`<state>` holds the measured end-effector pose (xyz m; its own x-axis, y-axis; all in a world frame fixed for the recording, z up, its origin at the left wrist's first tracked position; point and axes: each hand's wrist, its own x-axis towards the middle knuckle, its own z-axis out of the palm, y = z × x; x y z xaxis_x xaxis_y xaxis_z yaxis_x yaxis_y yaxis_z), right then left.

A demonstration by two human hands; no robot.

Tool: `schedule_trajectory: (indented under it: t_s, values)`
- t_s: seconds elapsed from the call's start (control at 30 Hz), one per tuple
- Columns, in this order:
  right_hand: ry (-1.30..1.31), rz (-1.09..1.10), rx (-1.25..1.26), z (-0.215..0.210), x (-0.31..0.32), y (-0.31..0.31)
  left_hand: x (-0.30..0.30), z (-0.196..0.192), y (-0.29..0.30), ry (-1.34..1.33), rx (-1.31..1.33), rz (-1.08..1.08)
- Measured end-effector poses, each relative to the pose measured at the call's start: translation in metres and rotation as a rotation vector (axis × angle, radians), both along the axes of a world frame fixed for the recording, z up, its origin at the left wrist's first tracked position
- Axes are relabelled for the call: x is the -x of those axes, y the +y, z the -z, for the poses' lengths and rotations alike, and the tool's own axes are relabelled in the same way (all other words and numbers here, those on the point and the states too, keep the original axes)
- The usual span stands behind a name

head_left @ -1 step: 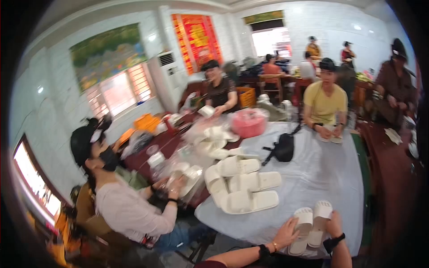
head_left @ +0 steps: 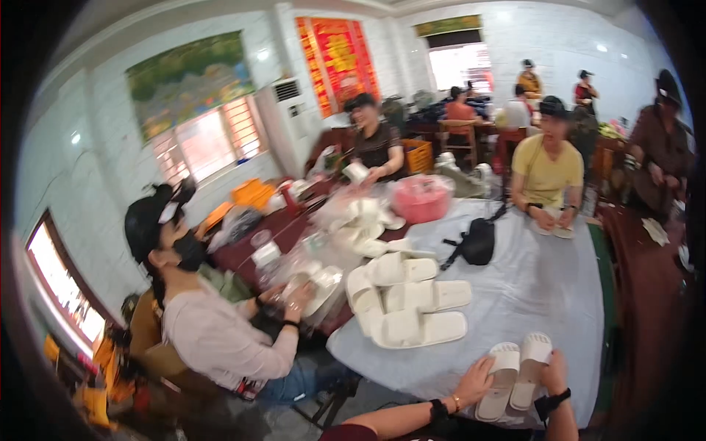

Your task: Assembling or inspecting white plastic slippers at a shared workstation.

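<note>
Head view: the left hand (head_left: 475, 378) clasps one cream slide sandal (head_left: 497, 384), the right hand (head_left: 554, 373) its mate (head_left: 527, 384), by the near edge of the worktop (head_left: 540, 287); gripping their sides lightly should keep the straps (head_left: 505, 361) unmarked.

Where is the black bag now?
In the head view, right of centre, the black bag lies on the pale table cover, right of the pink bundle and beside the piled white slippers.
</note>
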<state>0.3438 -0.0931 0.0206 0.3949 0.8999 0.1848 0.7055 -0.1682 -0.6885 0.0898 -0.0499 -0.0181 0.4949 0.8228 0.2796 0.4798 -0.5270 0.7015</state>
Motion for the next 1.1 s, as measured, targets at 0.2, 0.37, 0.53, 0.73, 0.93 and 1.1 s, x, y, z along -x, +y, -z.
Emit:
schedule_trajectory:
  t_s: [0.2, 0.37, 0.53, 0.73, 0.93, 1.1]
  values:
    - [-0.055, -0.05, 0.017, 0.012, -0.006, 0.004, 0.016, -0.003, 0.023, -0.15, -0.067, -0.132]
    - [-0.129, -0.019, -0.003, 0.024, 0.003, 0.002, 0.024, -0.011, 0.019, -0.091, -0.136, -0.071]
    - [-0.134, -0.025, -0.045, 0.032, 0.0, -0.002, 0.028, -0.01, 0.029, -0.089, -0.094, -0.053]
    - [-0.029, -0.02, -0.008, 0.03, -0.005, -0.007, 0.032, -0.02, 0.028, -0.07, -0.057, -0.037]
    - [0.128, 0.035, 0.072, 0.014, 0.002, -0.005, 0.033, -0.023, 0.026, -0.091, -0.059, -0.058]
    - [0.105, 0.007, 0.053, 0.017, 0.0, -0.002, 0.035, -0.018, 0.034, -0.098, -0.03, -0.072]
